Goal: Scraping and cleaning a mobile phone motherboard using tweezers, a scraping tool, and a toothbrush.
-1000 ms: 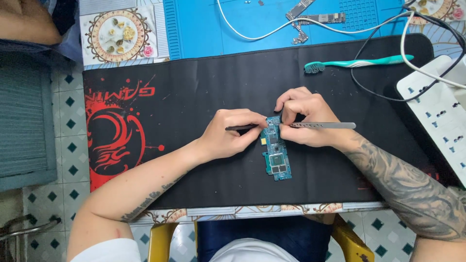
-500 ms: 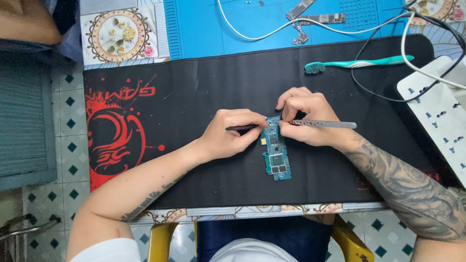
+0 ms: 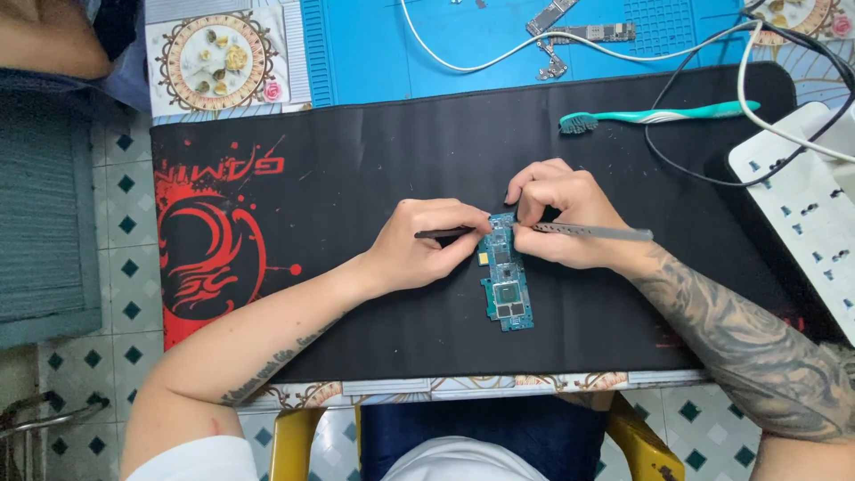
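A narrow blue-green circuit board [image 3: 505, 278] lies lengthwise on the black desk mat [image 3: 374, 160], in the middle near me. My left hand [image 3: 426, 245] pinches a thin dark tool [image 3: 443, 233] whose tip meets the board's upper left edge. My right hand [image 3: 563, 214] grips silver tweezers [image 3: 595, 232] and presses their tip onto the board's top end. Both hands rest on the mat on either side of the board. The board's top is partly hidden under my fingers.
A teal toothbrush [image 3: 655, 116] lies on the mat behind my right hand. A white power strip [image 3: 806, 205] with black and white cables sits at the right. Farther back a blue work mat [image 3: 499, 36] carries phone parts, and a patterned round dish [image 3: 220, 61] holds small pieces.
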